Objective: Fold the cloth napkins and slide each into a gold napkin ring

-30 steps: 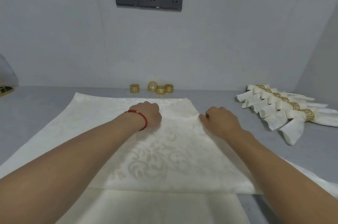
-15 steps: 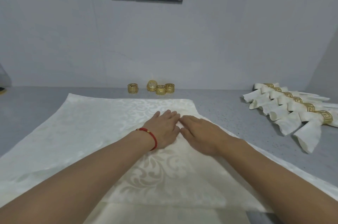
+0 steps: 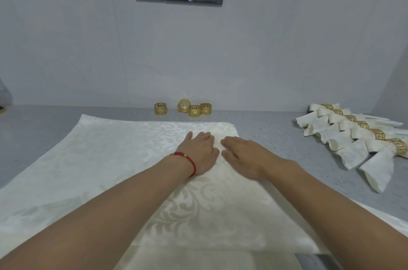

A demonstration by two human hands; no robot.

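Left hand (image 3: 202, 150) and right hand (image 3: 244, 156) flat on napkin (image 3: 114, 159); 4 loose rings (image 3: 194, 111) beyond

1. A big white napkin (image 3: 123, 159) with a leafy pattern lies flat in the middle of the frame, one part folded over.
2. Four small gold rings (image 3: 194, 111) sit just above it, near the wall.
3. At the right, finished napkins (image 3: 353, 137) lie in a row, each rolled inside a gold ring.
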